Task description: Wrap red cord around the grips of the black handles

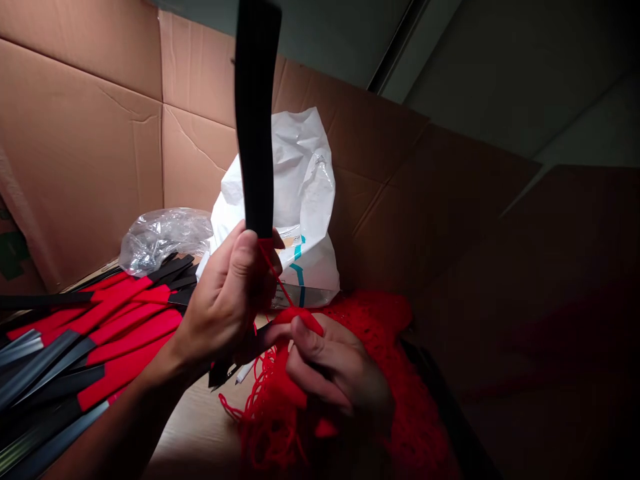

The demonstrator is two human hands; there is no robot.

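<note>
My left hand (227, 293) is closed round a flat black strip (256, 120) that stands nearly upright. Red cord (277, 275) is wound on the strip at the thumb and runs down taut to my right hand. Lower and to the right, my right hand (340, 367) has its thumb and fingers closed on the red cord, with a small red bundle between them. Below and behind it lies a heap of loose red netting and tangled cord (370, 320). My fingers hide part of the strip's lower length.
Many black strips with red-wrapped middles (125, 313) lie piled at the left. A clear plastic bag (165, 233) and a white plastic bag (305, 180) stand behind. Cardboard panels (90, 133) wall the back and sides. A wooden tabletop (200, 427) shows at the front.
</note>
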